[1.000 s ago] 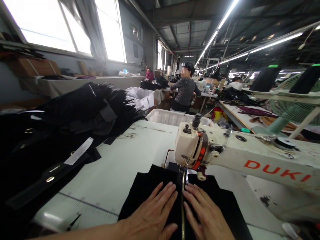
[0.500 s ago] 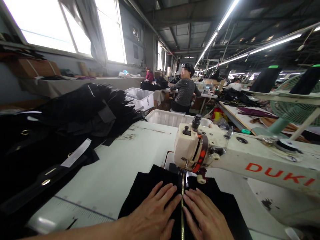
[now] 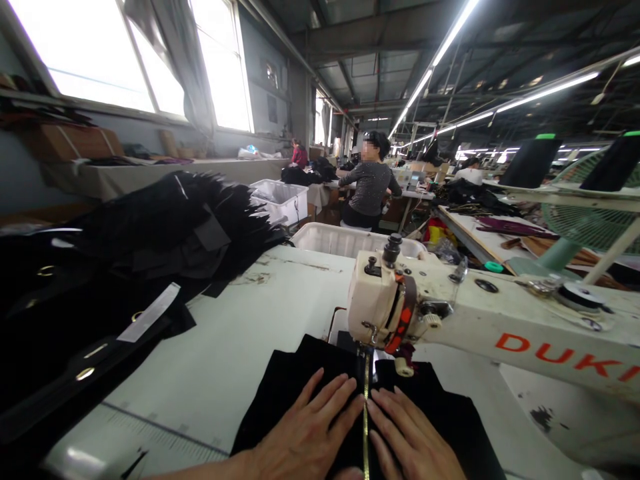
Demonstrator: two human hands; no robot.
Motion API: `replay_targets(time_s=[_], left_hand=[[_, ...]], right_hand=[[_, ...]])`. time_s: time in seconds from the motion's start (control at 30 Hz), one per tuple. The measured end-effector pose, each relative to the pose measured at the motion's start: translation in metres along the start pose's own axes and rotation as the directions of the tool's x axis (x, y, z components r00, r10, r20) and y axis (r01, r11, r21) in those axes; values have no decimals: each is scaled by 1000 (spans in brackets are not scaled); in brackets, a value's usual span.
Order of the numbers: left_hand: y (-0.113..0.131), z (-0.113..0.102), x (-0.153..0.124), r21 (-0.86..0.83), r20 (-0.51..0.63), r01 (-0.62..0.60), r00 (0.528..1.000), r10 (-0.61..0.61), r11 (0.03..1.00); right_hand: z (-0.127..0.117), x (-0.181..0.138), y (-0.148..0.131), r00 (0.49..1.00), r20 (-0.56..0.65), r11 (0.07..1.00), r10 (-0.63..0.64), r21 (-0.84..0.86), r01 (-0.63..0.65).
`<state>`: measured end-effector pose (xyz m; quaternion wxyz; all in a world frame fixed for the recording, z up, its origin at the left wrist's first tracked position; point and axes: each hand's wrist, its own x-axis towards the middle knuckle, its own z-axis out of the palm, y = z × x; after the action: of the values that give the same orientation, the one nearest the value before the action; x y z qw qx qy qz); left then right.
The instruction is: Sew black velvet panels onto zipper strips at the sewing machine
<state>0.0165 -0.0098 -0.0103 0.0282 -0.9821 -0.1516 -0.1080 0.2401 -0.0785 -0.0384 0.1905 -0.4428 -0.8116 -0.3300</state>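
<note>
Black fabric (image 3: 273, 390) lies on the sewing machine's bed, its far edge under the needle area. A gold zipper (image 3: 366, 427) runs down the middle of the fabric toward me. Flat on the cloth just left of the zipper rests my left hand (image 3: 313, 423), fingers stretched forward. My right hand (image 3: 415, 433) lies likewise on the right side, fingertips close to the zipper. The head of the white sewing machine (image 3: 373, 293) stands right beyond my fingertips. Its presser foot is partly hidden.
A heap of black pieces with gold eyelets (image 3: 150, 247) covers the table's left side. Behind the machine stands a white plastic bin (image 3: 330, 233). A person (image 3: 367, 183) sits farther back. Thread cones (image 3: 531, 162) and a green fan (image 3: 575, 220) are at right.
The view has tilted up a little, so the scene sits slightly lower. Both hands keep nearly the same place beside the zipper; no clear travel of the fabric shows.
</note>
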Motion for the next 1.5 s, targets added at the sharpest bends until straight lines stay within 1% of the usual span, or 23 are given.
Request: replay_targets(time_s=[0.13, 0.27, 0.37, 0.5, 0.63, 0.7, 0.87, 1.07, 1.13, 1.2, 1.37, 1.5], left_hand=[[-1, 2, 0, -16, -14, 17, 1000, -17, 1000], [-2, 4, 0, -21, -5, 15, 1000, -15, 1000], [-3, 3, 2, -36, 9, 5, 1000, -5, 999], [-6, 1, 5, -38, 57, -19, 998, 21, 999], [-7, 3, 5, -44, 28, -26, 999, 27, 999], [-7, 4, 5, -29, 32, -26, 999, 27, 999], [-5, 4, 6, -19, 50, -15, 999, 16, 1000], [-6, -2, 8, -86, 125, 16, 992, -6, 996], [-6, -4, 8, -104, 153, 23, 988, -7, 994], [-6, -7, 9, -122, 180, 33, 984, -11, 992], [-7, -19, 13, -190, 176, 100, 982, -66, 977], [-10, -26, 19, -228, 189, 143, 977, -101, 963]], right_hand=[[-6, 11, 2, 999, -40, 1000, 9, 11, -9], [-7, 14, 3, 999, -34, 1000, -10, 7, 10], [-6, 12, 3, 999, -42, 1000, -17, 15, 18], [-2, 6, 3, 999, -36, 999, -9, 35, 10], [3, -1, 2, 999, -23, 997, 32, 73, -30], [4, -4, 1, 999, -15, 997, 40, 72, -39], [9, -11, 1, 1000, -5, 999, 15, 50, -15], [13, -15, 3, 997, 50, 998, -63, -15, 64], [12, -12, 3, 996, 52, 997, -73, -18, 74], [10, -7, 5, 998, 30, 998, -55, 10, 55], [2, 13, 11, 999, -24, 997, 21, 70, -19], [0, 21, 14, 1000, -7, 996, 25, 82, -24]])
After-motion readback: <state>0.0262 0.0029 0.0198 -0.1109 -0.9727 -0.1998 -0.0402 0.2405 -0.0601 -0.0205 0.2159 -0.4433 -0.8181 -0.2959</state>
